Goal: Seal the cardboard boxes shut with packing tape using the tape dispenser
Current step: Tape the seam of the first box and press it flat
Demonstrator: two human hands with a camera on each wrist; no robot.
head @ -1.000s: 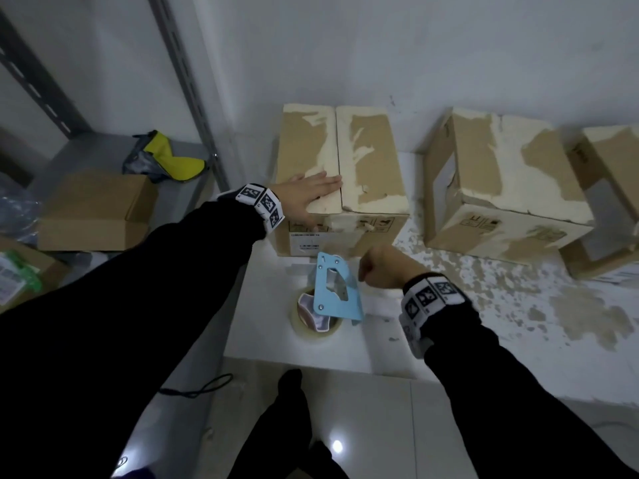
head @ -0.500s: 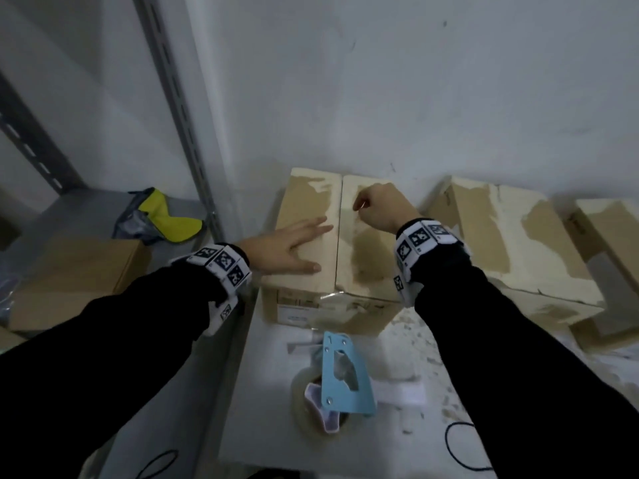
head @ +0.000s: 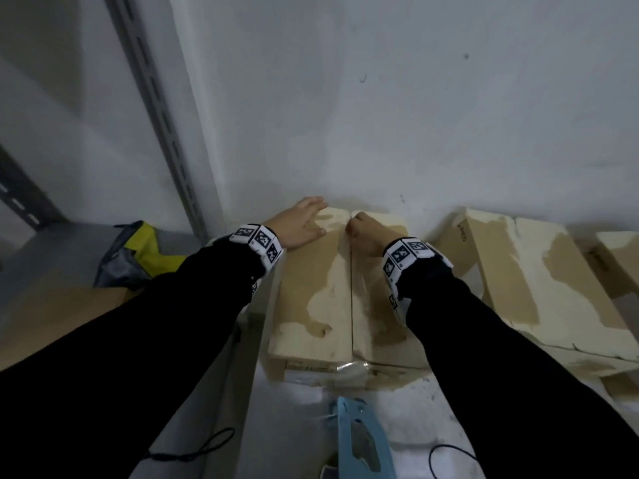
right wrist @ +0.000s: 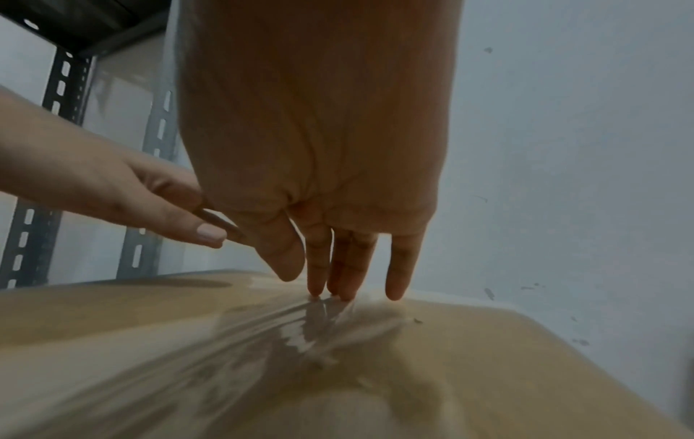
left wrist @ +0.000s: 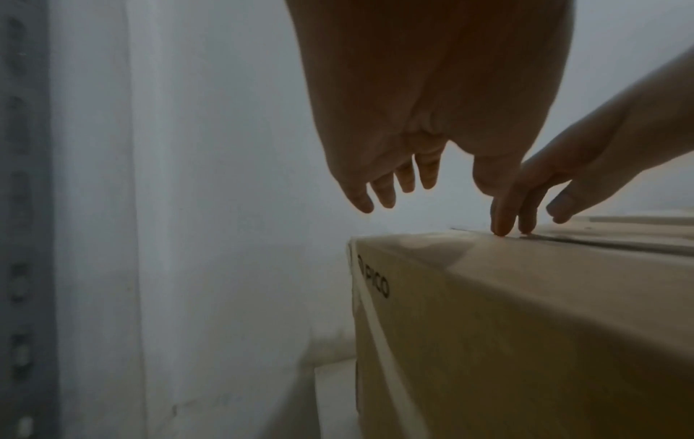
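Observation:
A worn cardboard box [head: 311, 288] stands against the wall, its two top flaps closed. Clear tape [right wrist: 319, 326] runs along the middle seam, and its near end [head: 352, 369] folds over the front edge. My left hand [head: 309, 217] lies flat on the far end of the left flap, fingers straight [left wrist: 390, 190]. My right hand [head: 358, 229] presses straight fingertips [right wrist: 340, 292] onto the tape at the far end of the seam. The blue tape dispenser [head: 359, 440] lies in front of the box, with neither hand on it.
Two more worn boxes [head: 518, 271] [head: 619, 257] sit to the right along the wall. A grey metal shelf upright [head: 166, 133] rises at left, with a yellow-and-grey item [head: 138, 254] and a brown box [head: 52, 305] on the shelf. Black cables [head: 193, 451] lie near the front.
My right hand left the spot beside the dispenser and ran up the seam to the box's far end. My left hand slid along the left flap toward the wall. The view moved closer.

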